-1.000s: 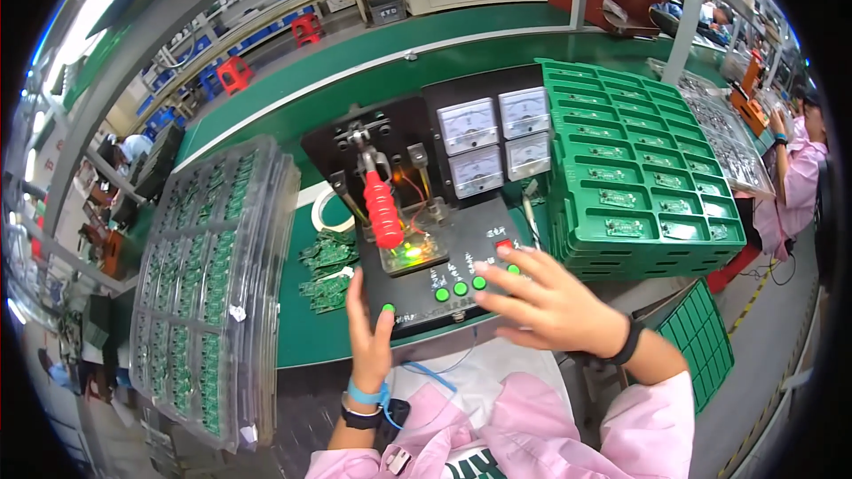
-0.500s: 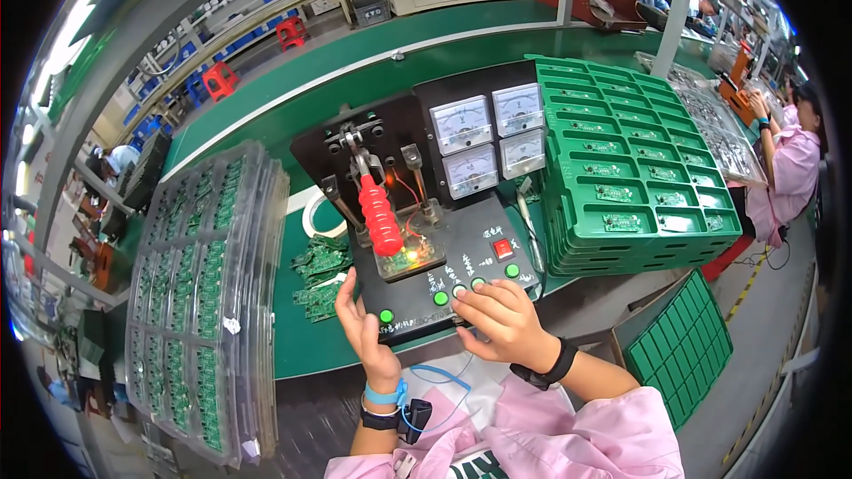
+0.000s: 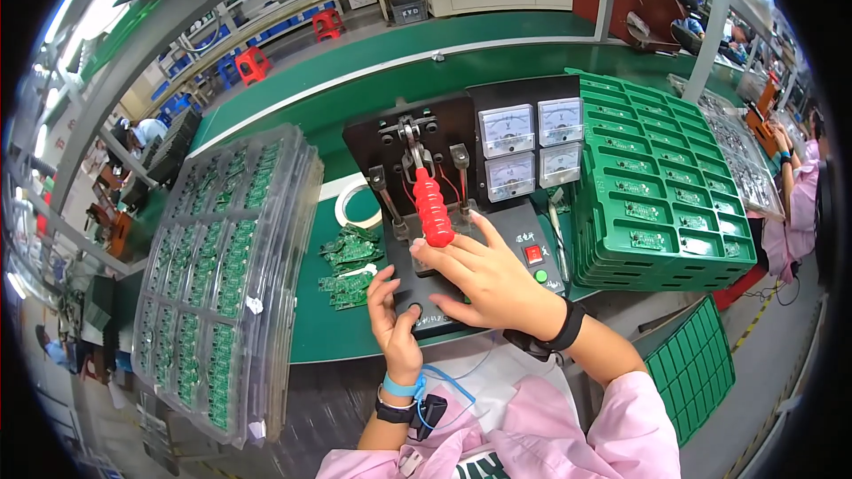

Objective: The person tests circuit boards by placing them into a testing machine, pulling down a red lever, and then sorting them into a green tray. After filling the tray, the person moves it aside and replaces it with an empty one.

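Red plastic marks the lever handle [image 3: 433, 207] of the black test fixture [image 3: 461, 213], which is set on the green bench [image 3: 328, 337] in the middle of the head view. The right hand [image 3: 486, 275] is laid over the near panel of the fixture, fingers spread wide and holding nothing, its fingertips just beside the foot of the red handle. The left hand [image 3: 394, 319] is placed at the near left corner of the panel, fingers loosely open, its thumb touching a button there. Three white dial meters [image 3: 531, 149] are mounted on the far right of the fixture. Loose green circuit boards [image 3: 348, 264] are piled on the bench just left of the fixture. Clear trays of boards [image 3: 226, 266] are stacked further left, and green trays [image 3: 661, 186] are stacked on the right.
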